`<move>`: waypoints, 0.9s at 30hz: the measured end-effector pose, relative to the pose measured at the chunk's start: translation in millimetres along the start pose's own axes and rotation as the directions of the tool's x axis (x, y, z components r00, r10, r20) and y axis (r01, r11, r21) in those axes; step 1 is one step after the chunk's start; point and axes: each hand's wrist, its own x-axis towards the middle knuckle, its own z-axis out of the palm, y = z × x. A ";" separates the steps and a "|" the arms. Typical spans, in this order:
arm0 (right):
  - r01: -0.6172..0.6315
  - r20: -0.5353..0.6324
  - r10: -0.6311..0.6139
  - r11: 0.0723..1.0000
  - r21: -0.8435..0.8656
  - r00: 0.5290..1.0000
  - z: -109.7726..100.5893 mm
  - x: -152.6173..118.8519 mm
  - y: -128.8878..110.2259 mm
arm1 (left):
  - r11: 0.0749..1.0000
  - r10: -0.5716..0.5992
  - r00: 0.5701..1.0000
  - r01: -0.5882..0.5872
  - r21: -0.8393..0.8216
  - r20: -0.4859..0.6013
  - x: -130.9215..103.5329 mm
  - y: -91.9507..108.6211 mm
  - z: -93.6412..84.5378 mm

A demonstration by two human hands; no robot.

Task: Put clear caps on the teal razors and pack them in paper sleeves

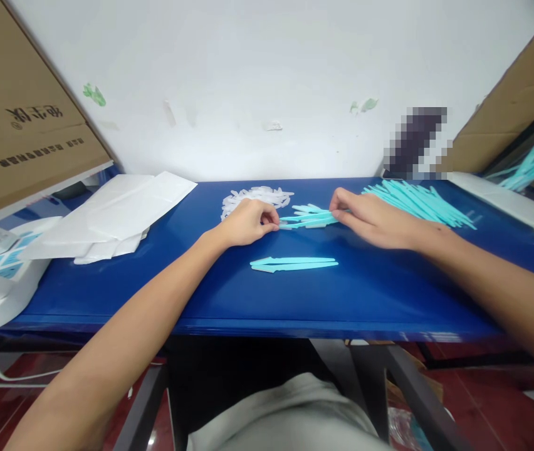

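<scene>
White paper bags point(116, 213) lie at the left of the blue bench point(365, 294). The left hand point(248, 222) is curled, fingertips pinching one end of a small bundle of teal plastic sticks point(307, 217); behind it sits a heap of clear caps point(255, 197). The right hand point(375, 216) pinches the bundle's other end. 2 finished sticks point(293, 264) lie nearer. The loose stick pile point(417, 202) beside the right wrist could scatter if brushed.

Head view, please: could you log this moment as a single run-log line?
left hand: pinches end of turquoise sticks | right hand: holds other end | finished pair: lies nearer on blue table | stick pile: right
</scene>
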 end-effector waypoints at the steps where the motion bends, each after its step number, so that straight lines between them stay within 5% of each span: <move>1: -0.001 0.006 0.001 1.000 0.002 1.000 -0.7 -0.2 0.6 | 1.000 0.001 1.000 -0.001 0.000 -0.001 0.0 0.2 0.0; 19: 0.000 0.049 0.001 1.000 -0.019 0.999 -4.6 0.8 5.1 | 1.000 0.013 1.000 -0.013 0.008 -0.017 0.2 -1.2 1.1; 27: 0.001 0.038 0.000 0.999 -0.034 0.999 1.7 4.2 2.5 | 0.990 0.049 0.997 -0.057 -0.133 -0.061 -0.3 -6.5 8.4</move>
